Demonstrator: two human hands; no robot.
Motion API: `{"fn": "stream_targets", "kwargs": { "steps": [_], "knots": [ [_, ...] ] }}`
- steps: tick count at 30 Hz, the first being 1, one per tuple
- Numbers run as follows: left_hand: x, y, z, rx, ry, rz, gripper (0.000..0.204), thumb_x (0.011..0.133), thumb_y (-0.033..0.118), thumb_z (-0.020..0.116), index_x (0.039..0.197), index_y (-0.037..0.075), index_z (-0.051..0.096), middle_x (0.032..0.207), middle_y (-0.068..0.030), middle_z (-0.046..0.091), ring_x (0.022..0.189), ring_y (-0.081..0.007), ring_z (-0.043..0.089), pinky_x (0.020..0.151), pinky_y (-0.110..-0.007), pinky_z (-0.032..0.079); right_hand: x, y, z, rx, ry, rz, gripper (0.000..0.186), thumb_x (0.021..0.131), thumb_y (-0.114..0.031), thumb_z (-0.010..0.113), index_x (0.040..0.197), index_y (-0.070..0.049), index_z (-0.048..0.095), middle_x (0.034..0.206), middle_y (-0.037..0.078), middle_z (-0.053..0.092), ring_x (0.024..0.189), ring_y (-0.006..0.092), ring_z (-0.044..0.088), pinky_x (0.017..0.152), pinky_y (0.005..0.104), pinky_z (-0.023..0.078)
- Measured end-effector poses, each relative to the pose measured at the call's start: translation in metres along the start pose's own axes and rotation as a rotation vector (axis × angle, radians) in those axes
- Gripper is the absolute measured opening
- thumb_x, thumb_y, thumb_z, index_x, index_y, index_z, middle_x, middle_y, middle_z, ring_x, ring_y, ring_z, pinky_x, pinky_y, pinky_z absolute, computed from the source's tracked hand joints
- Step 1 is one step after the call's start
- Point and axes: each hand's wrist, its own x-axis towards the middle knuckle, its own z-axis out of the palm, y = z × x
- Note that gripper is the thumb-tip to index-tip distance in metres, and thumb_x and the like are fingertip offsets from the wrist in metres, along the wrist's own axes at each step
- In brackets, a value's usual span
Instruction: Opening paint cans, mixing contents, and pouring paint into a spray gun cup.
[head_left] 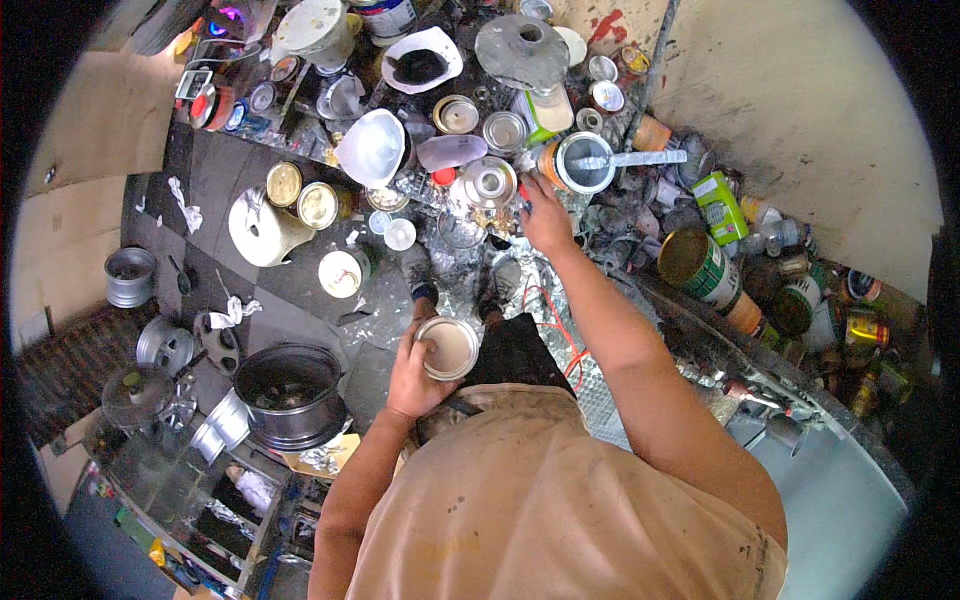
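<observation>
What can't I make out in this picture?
Head view:
The can: outer side mostly hidden by its rim and the left hand.
The small red thing: partly covered by the right hand.
The blue-and-white tub: cut off by the upper edge.

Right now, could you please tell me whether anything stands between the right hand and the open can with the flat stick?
Nothing visible stands between them: the right hand is close beside the open can, at its near left side, and the flat stick extends rightward, away from the hand. Whether they touch is unclear.
</observation>
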Motion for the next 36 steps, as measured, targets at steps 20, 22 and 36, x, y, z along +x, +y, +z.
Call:
{"fn": "stream_targets", "kwargs": {
  "steps": [20,22,36],
  "knots": [
    [0.06,0.036,0.021,0.097,-0.137,0.151,0.08,0.06,0.016,0.098,0.123,0.005,0.049,0.15,-0.0293,0.047,0.137,-0.0505,0.051,0.11,-0.051,0.051,0.025,-0.056,-0.011,0.091,0.156,-0.226,0.041,0.084,-0.022,0.081,0.121,-0.005,0.072,0.129,0.016,0.069,0.112,0.0411,0.065,0.099,0.048,0.054],
    [0.055,0.036,0.023,0.102,-0.141,0.147,0.08,0.06,0.016,0.098,0.123,0.005,0.049,0.15,-0.0292,0.047,0.137,-0.0505,0.05,0.111,-0.052,0.051,0.027,-0.06,-0.009,0.11,0.155,-0.187,0.039,0.082,-0.019,0.083,0.117,-0.005,0.074,0.125,0.014,0.071,0.112,0.0408,0.065,0.098,0.0472,0.054],
    [0.075,0.033,0.065,0.023,-0.177,0.189,0.08,0.056,0.012,0.097,0.121,0.008,0.051,0.147,-0.0301,0.046,0.136,-0.0543,0.049,0.113,-0.054,0.047,0.017,-0.048,-0.002,0.316,0.173,-0.242,0.039,0.076,-0.017,0.089,0.109,-0.005,0.073,0.127,0.015,0.066,0.12,0.0397,0.061,0.103,0.0475,0.051]
  ]
}}
